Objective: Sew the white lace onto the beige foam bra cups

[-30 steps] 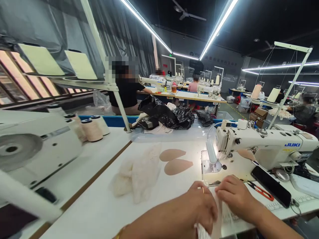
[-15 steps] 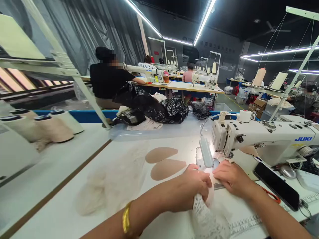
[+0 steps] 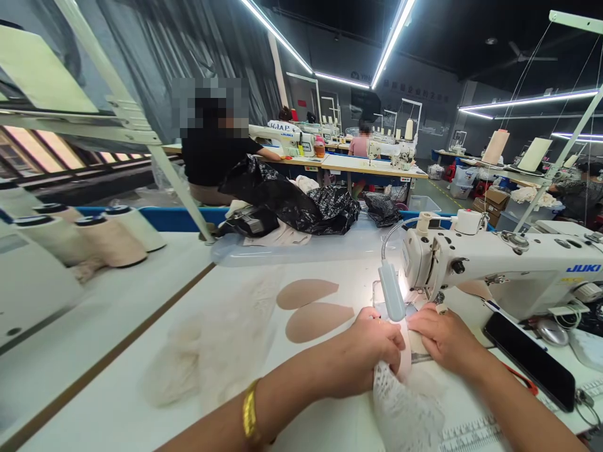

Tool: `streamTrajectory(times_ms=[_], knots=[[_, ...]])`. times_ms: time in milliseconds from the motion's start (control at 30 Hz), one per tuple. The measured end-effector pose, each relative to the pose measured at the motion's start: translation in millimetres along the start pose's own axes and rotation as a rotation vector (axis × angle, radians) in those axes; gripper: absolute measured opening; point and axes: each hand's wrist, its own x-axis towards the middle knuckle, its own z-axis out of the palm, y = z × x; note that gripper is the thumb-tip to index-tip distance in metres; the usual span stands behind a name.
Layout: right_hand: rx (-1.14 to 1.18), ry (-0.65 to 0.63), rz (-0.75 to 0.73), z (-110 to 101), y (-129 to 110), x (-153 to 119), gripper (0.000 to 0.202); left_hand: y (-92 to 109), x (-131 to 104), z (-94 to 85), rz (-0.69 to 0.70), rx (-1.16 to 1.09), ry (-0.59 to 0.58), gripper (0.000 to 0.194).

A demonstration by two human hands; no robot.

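My left hand [image 3: 374, 348] is closed on white lace fabric [image 3: 407, 408], which hangs from it toward the table's front edge. Along that fabric runs a pale pink strip [image 3: 404, 361], lying between my two hands. My right hand [image 3: 450, 336] lies with its fingers at the strip's right edge, just below the sewing machine's [image 3: 426, 263] needle area; its fingertips press down on the cloth there. A small lamp [image 3: 392, 292] on a bendy neck hides part of the needle plate. Left of my hands lie two beige teardrop-shaped pieces [image 3: 318, 321].
Sheer cream fabric [image 3: 226, 345] is spread at the left. Thread cones [image 3: 110, 242] stand beyond it. A phone [image 3: 532, 358], red-handled scissors [image 3: 522, 380] and a printed ruler [image 3: 471, 433] lie at the right. Black plastic bags [image 3: 292, 194] sit behind; a co-worker [image 3: 211, 154] sits farther back.
The view has shifted slightly. Both hands keep their places at the machine, and the lace and pink strip remain between them with little visible movement.
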Motion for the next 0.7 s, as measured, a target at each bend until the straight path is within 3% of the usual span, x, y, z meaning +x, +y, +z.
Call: streamTrajectory(times_ms=[267, 433, 700], knots=[[0.014, -0.005, 0.020, -1.6, -1.5, -1.6, 0.043, -1.2, -2.3, 0.2, -0.020, 0.007, -0.025, 0.028], [0.018, 0.002, 0.018, -2.0, -1.5, -2.4, 0.046, -11.9, -0.4, 2.2, 0.005, 0.002, -0.001, 0.025], [0.042, 0.025, 0.000, -1.5, -0.1, -2.3, 0.037, -23.8, 4.2, -0.6, -0.039, -0.097, 0.108, 0.019]])
